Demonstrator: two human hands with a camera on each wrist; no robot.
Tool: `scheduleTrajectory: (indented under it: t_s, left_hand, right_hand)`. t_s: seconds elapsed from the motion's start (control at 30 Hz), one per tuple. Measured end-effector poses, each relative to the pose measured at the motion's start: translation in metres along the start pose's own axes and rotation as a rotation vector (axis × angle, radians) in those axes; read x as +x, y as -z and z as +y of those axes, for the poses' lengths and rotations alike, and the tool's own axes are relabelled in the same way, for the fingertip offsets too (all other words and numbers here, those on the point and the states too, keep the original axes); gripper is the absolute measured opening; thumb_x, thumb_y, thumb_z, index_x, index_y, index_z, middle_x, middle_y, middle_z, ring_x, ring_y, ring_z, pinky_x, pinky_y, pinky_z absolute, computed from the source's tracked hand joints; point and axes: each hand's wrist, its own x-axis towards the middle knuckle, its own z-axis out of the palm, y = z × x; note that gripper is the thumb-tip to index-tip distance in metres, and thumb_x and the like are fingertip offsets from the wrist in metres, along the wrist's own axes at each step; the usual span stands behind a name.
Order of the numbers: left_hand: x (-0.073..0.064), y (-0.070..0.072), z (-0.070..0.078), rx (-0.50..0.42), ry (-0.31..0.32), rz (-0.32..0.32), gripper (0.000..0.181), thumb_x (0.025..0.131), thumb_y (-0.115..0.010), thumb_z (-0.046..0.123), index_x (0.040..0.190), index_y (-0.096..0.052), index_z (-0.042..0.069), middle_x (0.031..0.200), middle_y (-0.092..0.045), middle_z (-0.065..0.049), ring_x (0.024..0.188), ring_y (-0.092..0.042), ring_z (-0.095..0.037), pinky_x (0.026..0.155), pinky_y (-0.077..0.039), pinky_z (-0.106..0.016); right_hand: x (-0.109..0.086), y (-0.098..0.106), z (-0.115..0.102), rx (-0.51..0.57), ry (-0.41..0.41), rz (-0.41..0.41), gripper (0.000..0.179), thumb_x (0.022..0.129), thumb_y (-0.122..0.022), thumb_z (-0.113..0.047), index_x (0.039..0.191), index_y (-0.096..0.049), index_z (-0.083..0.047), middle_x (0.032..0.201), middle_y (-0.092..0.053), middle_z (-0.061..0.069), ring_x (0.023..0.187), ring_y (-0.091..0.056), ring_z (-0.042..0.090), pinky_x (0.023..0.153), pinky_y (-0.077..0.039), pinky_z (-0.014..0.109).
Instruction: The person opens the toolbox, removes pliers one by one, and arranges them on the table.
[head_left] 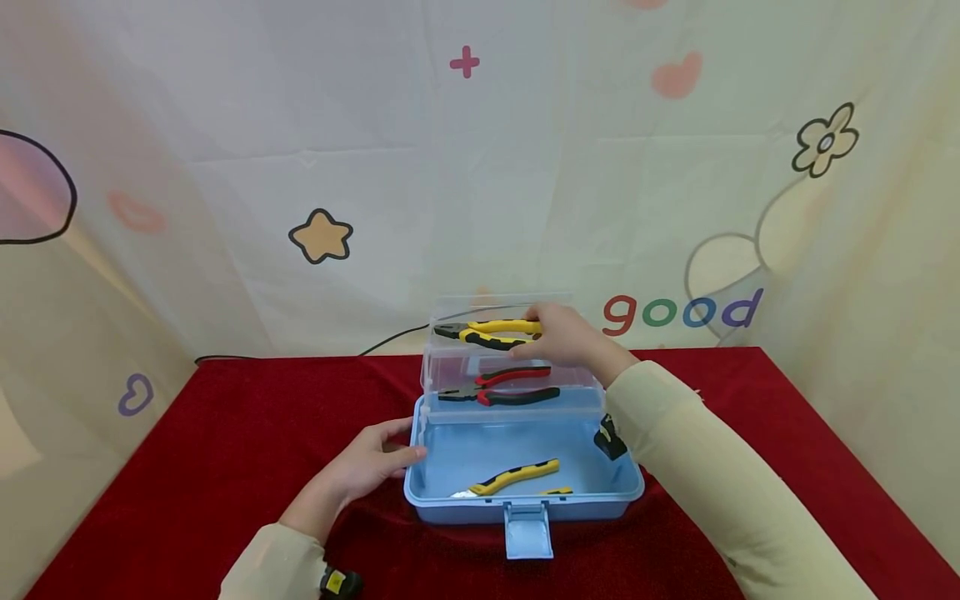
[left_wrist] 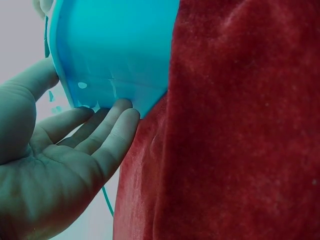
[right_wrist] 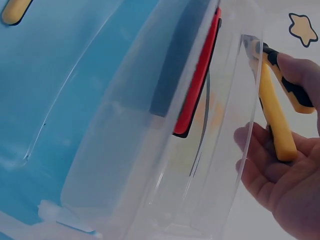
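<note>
A light blue toolbox (head_left: 525, 510) stands open with its clear plastic lid (head_left: 517, 417) raised at the back. My left hand (head_left: 375, 458) holds the box's left side, thumb at the rim and fingers along the outer wall. Above the lid, my right hand (head_left: 562, 335) grips yellow-and-black combination pliers (head_left: 498, 331) by the handles, their head pointing left. Red-and-black pliers (head_left: 517, 398) lie in the clear plastic section below them. Inside the blue base lies a yellow-and-black handled tool (head_left: 517, 477), its lower part hidden by the front wall.
A dark red velvet cloth (head_left: 262, 450) covers the table. The box's front latch (head_left: 528, 533) hangs down. Behind is a printed white curtain (head_left: 360, 117), and a thin black cable (head_left: 397, 337) runs along its foot.
</note>
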Motion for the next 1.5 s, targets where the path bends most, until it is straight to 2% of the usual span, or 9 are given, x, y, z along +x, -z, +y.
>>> scheduleTrajectory:
  t_s: [0.27,0.57,0.73,1.03,1.5]
  left_hand:
    - [0.000,0.001,0.001,0.008,0.003,0.009,0.065,0.088,-0.067,0.026,0.143,-0.039,0.004,0.128,-0.058,-0.018,0.094,-0.067,-0.020,0.082,-0.057,-0.040]
    - [0.000,-0.001,-0.001,0.002,-0.003,-0.007,0.065,0.089,-0.066,0.025,0.143,-0.038,0.002,0.128,-0.057,-0.019,0.093,-0.067,-0.020,0.083,-0.057,-0.039]
    - [0.000,0.000,-0.001,0.008,-0.003,0.001,0.065,0.088,-0.066,0.025,0.143,-0.038,0.003,0.129,-0.057,-0.019,0.094,-0.067,-0.020,0.082,-0.057,-0.039]
    - [0.000,-0.001,0.000,0.000,0.004,0.001,0.065,0.088,-0.066,0.025,0.143,-0.039,0.004,0.130,-0.056,-0.018,0.096,-0.067,-0.020,0.082,-0.057,-0.039]
    - [0.000,-0.001,0.001,0.009,0.023,0.012,0.065,0.088,-0.066,0.027,0.143,-0.040,0.006,0.129,-0.057,-0.016,0.093,-0.067,-0.019,0.083,-0.057,-0.039]
  right_hand:
    - [-0.002,-0.003,-0.004,-0.018,0.021,0.013,0.077,0.078,-0.077,-0.033,0.140,-0.043,-0.004,0.127,-0.056,0.015,0.110,-0.055,0.028,0.093,-0.052,0.038]
    - [-0.004,-0.005,-0.006,-0.061,0.023,0.025,0.064,0.080,-0.075,-0.027,0.133,-0.048,-0.005,0.124,-0.057,0.013,0.108,-0.057,0.027,0.091,-0.053,0.037]
    - [-0.004,-0.008,-0.007,-0.088,0.023,0.038,0.065,0.080,-0.075,-0.029,0.133,-0.047,-0.004,0.122,-0.056,0.013,0.106,-0.056,0.028,0.091,-0.053,0.038]
    - [-0.007,-0.012,-0.003,0.003,0.031,0.081,0.063,0.080,-0.076,-0.030,0.130,-0.047,-0.005,0.122,-0.054,0.013,0.110,-0.054,0.029,0.092,-0.053,0.038]
    - [-0.013,-0.010,0.012,0.004,0.077,0.149,0.068,0.078,-0.077,-0.033,0.133,-0.047,-0.006,0.124,-0.054,0.014,0.108,-0.056,0.028,0.088,-0.054,0.038]
